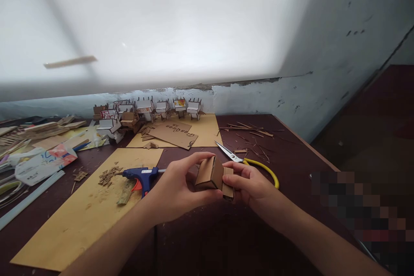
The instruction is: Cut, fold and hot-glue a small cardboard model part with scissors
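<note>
Between thumb and fingers, my left hand grips a small folded cardboard box with dark edges. My right hand pinches a narrow cardboard piece against the box's right side; whether the two are joined I cannot tell. Left of my hands, a blue glue gun with an orange trigger lies on a yellow sheet. Scissors with yellow handles rest on the table just beyond my right hand, blades partly spread.
Several small cardboard models stand along the wall. A lettered cardboard sheet lies before them on another yellow sheet. Thin cardboard strips are scattered at back right. Wood scraps and plastic crowd the left. The dark table ends at the right edge.
</note>
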The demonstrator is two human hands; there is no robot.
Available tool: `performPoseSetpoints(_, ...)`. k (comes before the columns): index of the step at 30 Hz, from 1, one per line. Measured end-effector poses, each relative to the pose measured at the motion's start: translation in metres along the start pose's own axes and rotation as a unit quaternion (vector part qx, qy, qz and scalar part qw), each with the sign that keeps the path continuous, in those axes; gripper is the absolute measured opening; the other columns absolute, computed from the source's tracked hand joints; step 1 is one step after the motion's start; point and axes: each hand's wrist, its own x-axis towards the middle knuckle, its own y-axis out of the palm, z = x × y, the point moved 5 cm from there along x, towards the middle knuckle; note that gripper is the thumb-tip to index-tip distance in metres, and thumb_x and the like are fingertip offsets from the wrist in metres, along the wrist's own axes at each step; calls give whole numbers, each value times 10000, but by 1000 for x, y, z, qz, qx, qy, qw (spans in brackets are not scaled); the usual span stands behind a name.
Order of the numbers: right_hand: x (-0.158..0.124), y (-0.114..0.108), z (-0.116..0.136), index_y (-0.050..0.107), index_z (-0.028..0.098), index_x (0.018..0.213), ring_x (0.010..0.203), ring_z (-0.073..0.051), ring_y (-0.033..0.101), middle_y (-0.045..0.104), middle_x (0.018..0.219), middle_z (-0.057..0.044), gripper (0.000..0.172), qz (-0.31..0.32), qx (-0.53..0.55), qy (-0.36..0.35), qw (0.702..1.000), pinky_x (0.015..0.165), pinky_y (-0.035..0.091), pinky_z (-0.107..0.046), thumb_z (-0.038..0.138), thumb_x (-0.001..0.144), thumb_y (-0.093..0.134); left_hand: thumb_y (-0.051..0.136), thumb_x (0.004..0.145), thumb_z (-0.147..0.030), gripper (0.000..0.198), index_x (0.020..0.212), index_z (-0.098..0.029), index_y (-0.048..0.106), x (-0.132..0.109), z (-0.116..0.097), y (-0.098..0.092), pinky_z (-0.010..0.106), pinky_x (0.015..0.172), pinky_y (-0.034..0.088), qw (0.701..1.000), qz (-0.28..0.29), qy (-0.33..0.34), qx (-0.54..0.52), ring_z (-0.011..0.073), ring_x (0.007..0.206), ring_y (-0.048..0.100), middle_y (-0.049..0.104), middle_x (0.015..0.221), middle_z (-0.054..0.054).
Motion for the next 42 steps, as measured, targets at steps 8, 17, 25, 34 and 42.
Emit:
performPoseSetpoints(8,0,2,-2,689,200,1002,538,-92,557,667,708,25,380,27,0,48,998,526,484,-219,452,775,861,761,835,-550,571,1305,-267,602,0,11,-2,278,562,562,996,23,-66,-55,156,642,663,672,892,11)
performPoseSetpoints(17,2,-1,-11,683,207,1009,556,-114,609,673,684,26,379,38,-28,64,997,565,519,-242,450,777,859,796,817,-505,615,1354,-281,597,0,11,0,214,509,554,985,74,-120,-98,113,557,650,688,829,-11)
performPoseSetpoints(25,2,1,-7,691,201,997,557,-114,591,672,691,23,416,43,-25,64,997,564,498,-247,473,745,879,813,803,-480,609,1339,-275,608,1,10,-1,206,480,530,985,70,-111,-113,117,529,646,692,806,-6)
performPoseSetpoints(34,2,0,-10,700,207,1019,580,-115,594,675,710,14,400,39,-26,64,997,579,499,-242,464,763,868,796,819,-487,565,1297,-255,604,1,11,0,198,484,539,986,76,-104,-104,107,539,640,682,824,-3)
performPoseSetpoints(42,5,-3,-12,717,199,1048,588,-112,593,693,778,-4,385,42,-44,56,997,598,511,-255,448,790,855,846,773,-447,660,1343,-279,558,1,14,0,222,516,525,987,85,-90,-98,104,574,614,670,895,-3)
